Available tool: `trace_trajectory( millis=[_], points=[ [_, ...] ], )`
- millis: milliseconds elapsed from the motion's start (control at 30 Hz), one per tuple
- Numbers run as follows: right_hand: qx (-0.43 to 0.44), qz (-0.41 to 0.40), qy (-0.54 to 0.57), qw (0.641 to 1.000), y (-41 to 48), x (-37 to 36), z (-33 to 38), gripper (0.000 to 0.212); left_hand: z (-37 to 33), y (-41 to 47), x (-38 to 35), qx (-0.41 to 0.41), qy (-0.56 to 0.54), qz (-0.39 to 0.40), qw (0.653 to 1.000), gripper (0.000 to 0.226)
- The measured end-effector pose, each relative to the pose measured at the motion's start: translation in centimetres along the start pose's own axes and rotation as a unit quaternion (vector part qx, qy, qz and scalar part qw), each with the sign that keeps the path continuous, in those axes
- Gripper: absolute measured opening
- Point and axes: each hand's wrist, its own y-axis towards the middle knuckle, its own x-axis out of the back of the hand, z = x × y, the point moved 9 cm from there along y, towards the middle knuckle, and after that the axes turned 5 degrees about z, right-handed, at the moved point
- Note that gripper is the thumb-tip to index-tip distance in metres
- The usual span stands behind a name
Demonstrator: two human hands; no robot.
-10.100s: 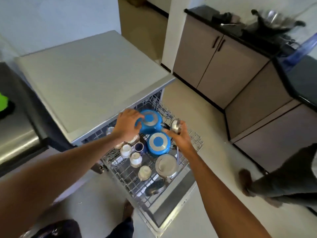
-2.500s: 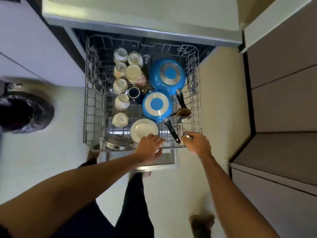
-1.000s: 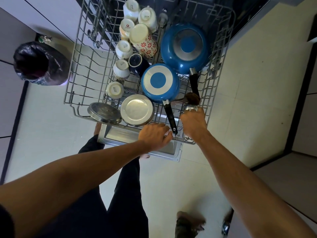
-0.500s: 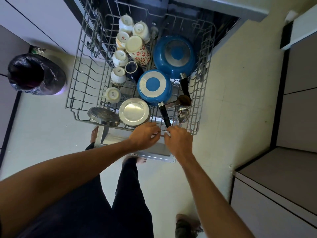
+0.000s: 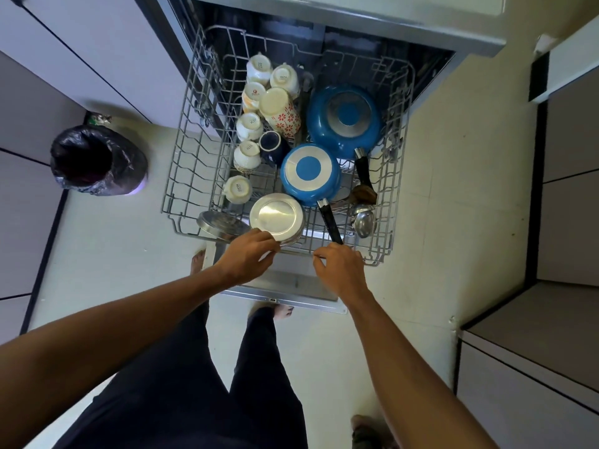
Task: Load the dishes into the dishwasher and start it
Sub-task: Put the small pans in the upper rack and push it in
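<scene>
Rack (image 5: pixel 181 176) is extended out of dishwasher (image 5: pixel 356 24), loaded, directly ahead of both hands. Right hand (image 5: pixel 340 268) grasps the rack's front rim, just below pan handle (image 5: pixel 330 222). Left hand (image 5: pixel 248 256), fingers curled, touches plate (image 5: pixel 277 217) at the rim; whether it grasps anything cannot be determined.

We have the rack (image 5: pixel 181 176) out over the door (image 5: pixel 291 283). Clock from rack centre: cups (image 5: pixel 249 126) run in a row from 11 down to 8, large pan (image 5: pixel 345 121) at 1, small pan (image 5: pixel 309 173) at centre, plate (image 5: pixel 277 218) at 6, lid (image 5: pixel 220 226) at 7 just beside it, ladle (image 5: pixel 363 223) at 4. Left hand (image 5: pixel 248 256) sits at the plate's near edge, right hand (image 5: pixel 340 267) at the small pan's handle end. Bin (image 5: pixel 97 160) on the floor at 9, apart from the rack.
</scene>
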Motion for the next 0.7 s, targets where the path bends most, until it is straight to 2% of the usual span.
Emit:
trace_trajectory(
  millis=[100, 267, 433, 700],
  points=[
    [0.018, -0.011, 0.021, 1.000, 0.3, -0.6, 1.8, 0.022, 1.1, -0.6, 0.9, 0.000, 0.017, -0.012, 1.000, 0.011],
    [-0.001, -0.087, 0.050, 0.995, 0.5, -1.0, 3.2, 0.021, 2.8, -1.5, 1.4, -0.005, 0.052, -0.018, 0.998, 0.014],
    [0.022, -0.089, 0.008, 0.996, 0.3, -1.9, 4.6, 0.015, 3.0, -0.7, 0.4, -0.025, 0.077, 0.017, 0.997, 0.016],
    [0.017, -0.094, 0.041, 0.995, 0.8, -1.9, 4.4, 0.014, 2.4, 0.0, -0.3, -0.043, 0.098, 0.053, 0.993, 0.012]
  ],
)
